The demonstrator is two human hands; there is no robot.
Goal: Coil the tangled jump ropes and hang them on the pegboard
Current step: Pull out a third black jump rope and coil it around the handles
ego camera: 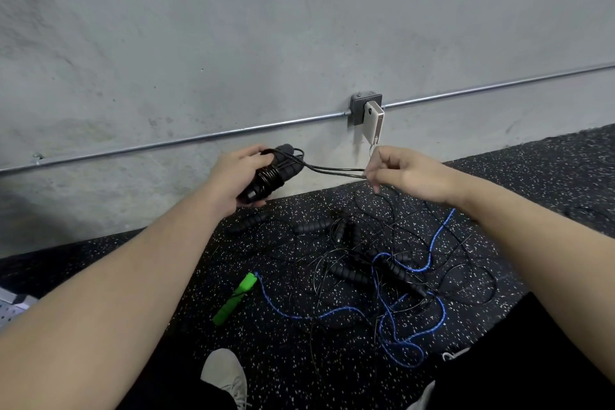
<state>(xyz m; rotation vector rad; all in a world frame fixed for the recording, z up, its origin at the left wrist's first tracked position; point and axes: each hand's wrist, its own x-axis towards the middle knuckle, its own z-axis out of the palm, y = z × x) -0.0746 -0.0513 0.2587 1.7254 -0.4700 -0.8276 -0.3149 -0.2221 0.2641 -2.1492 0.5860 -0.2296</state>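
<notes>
My left hand (233, 176) grips a pair of black foam jump-rope handles (278, 170) with thin black cord wound around them. Two strands of that black cord (332, 171) run right to my right hand (406, 176), which pinches them between thumb and fingers. On the speckled floor below lies a tangle of black ropes (366, 263) with several black handles. A blue rope (392, 319) with a green handle (234, 298) winds through the tangle.
A grey concrete wall stands ahead with a metal conduit (199, 138) and an outlet box holding a white charger (374, 121). My shoes (224, 376) show at the bottom. A perforated grey panel (11, 308) sits at the far left edge.
</notes>
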